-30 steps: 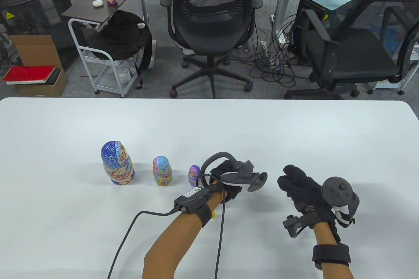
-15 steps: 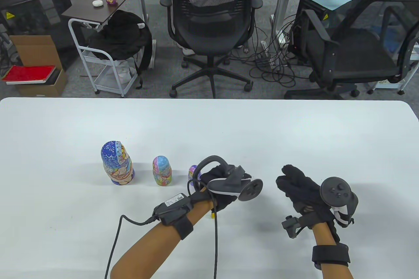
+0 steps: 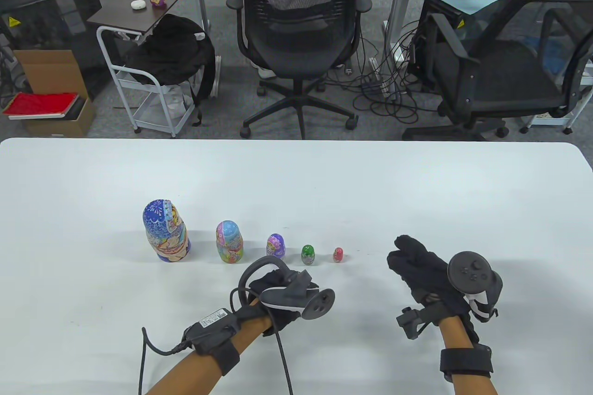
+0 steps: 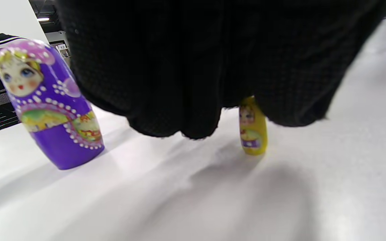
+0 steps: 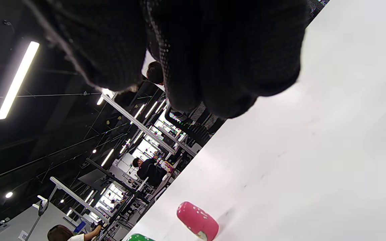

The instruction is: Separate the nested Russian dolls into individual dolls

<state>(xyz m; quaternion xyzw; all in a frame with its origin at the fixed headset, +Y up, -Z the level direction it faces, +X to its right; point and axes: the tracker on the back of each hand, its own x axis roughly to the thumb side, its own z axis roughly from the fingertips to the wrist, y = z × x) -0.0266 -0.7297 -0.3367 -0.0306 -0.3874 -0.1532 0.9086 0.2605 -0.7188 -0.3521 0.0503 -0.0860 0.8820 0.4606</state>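
Five painted dolls stand in a row on the white table [image 3: 296, 182]: a large blue doll [image 3: 167, 237], a pink-blue doll [image 3: 229, 242], a purple doll [image 3: 275, 247], a small green doll [image 3: 307, 254] and a tiny red doll [image 3: 338, 254]. My left hand [image 3: 273, 283] hovers just in front of the purple and green dolls and holds nothing. In the left wrist view its fingers [image 4: 179, 83] hang above the table, with the purple doll [image 4: 49, 107] and a tiny yellow doll [image 4: 253, 129] beyond them. My right hand [image 3: 410, 256] rests right of the red doll, empty.
The right wrist view shows the red doll [image 5: 198, 221] and the edge of the green doll [image 5: 139, 238] on bare table. A black office chair [image 3: 299, 38] stands behind the table's far edge. A cable [image 3: 282, 358] trails from my left wrist.
My left hand has drawn back toward me and to the left, uncovering the green and red dolls. My right hand has barely moved.
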